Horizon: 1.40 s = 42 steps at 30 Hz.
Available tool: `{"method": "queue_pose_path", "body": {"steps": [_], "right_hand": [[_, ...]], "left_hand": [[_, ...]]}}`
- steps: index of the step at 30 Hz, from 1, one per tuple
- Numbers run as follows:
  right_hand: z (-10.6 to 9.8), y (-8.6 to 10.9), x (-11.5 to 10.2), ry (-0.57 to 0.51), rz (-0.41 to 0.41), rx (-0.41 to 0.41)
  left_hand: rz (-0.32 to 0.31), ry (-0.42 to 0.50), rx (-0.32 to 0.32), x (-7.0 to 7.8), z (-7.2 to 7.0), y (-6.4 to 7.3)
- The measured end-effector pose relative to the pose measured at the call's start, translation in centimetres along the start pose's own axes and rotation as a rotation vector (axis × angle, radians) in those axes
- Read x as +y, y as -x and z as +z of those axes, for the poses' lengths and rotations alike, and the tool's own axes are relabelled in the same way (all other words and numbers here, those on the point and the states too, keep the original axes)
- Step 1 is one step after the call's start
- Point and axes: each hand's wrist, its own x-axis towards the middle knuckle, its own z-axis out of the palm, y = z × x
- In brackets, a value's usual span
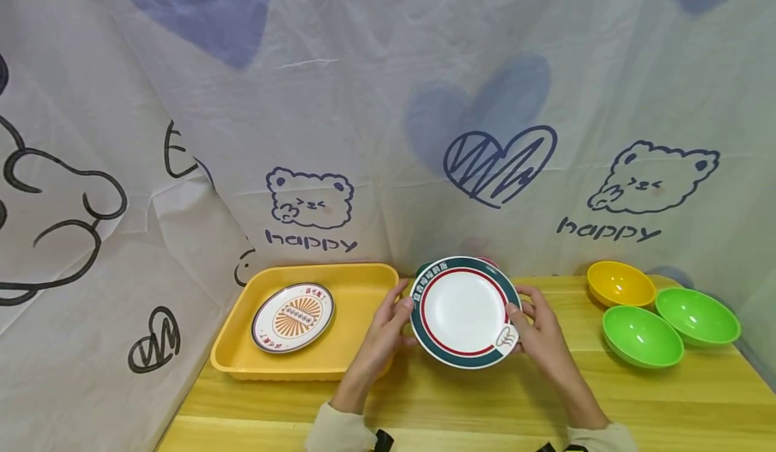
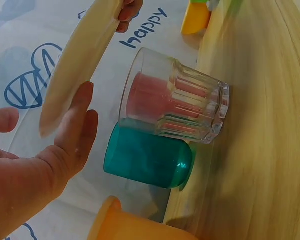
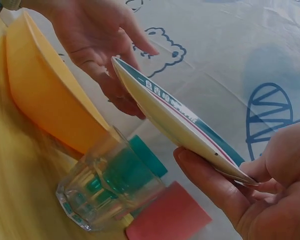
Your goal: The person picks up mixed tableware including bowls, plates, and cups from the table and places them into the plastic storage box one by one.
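A white plate [image 1: 463, 312] with a dark green rim and a red ring is held up over the table, its face tilted toward me. My right hand [image 1: 539, 331] pinches its right edge, thumb on the rim and fingers beneath. At the left edge, my left hand [image 1: 384, 327] supports it from below with fairly straight fingers; in the right wrist view that thumb stands off the plate. Behind and below the plate are a clear glass [image 2: 175, 95], a teal cup [image 2: 147, 157] and a red cup [image 3: 167, 215], mostly hidden in the head view.
A yellow tray [image 1: 358, 304] on the left holds an oval-looking plate [image 1: 294, 318] with an orange sunburst. At the right stand a yellow bowl [image 1: 621, 283] and two green bowls, the nearer one [image 1: 642, 336] in front. A printed cloth [image 1: 376, 102] hangs behind the wooden table [image 1: 485, 405].
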Motion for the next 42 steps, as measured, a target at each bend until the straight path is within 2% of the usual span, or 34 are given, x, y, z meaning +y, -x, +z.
{"method": "queue_pose_path", "body": {"steps": [8, 16, 30, 36, 42], "right_hand": [[0.7, 0.2, 0.3, -0.019, 0.009, -0.013], [1.2, 0.2, 0.1, -0.016, -0.003, -0.028], [1.3, 0.3, -0.2, -0.056, -0.020, -0.049], [1.2, 0.3, -0.4, -0.047, -0.029, -0.070], [1.2, 0.3, -0.4, -0.063, -0.054, -0.085]], "left_hand": [[-0.002, -0.015, -0.040, -0.3, 0.1, 0.1], [-0.009, -0.084, 0.000, -0.1, -0.1, 0.1], [-0.011, -0.079, -0.019, 1.0, -0.4, 0.4], [0.017, -0.146, 0.017, 1.7, -0.9, 0.4], [0.052, -0.132, 0.113, 2.6, -3.0, 1.0]]}}
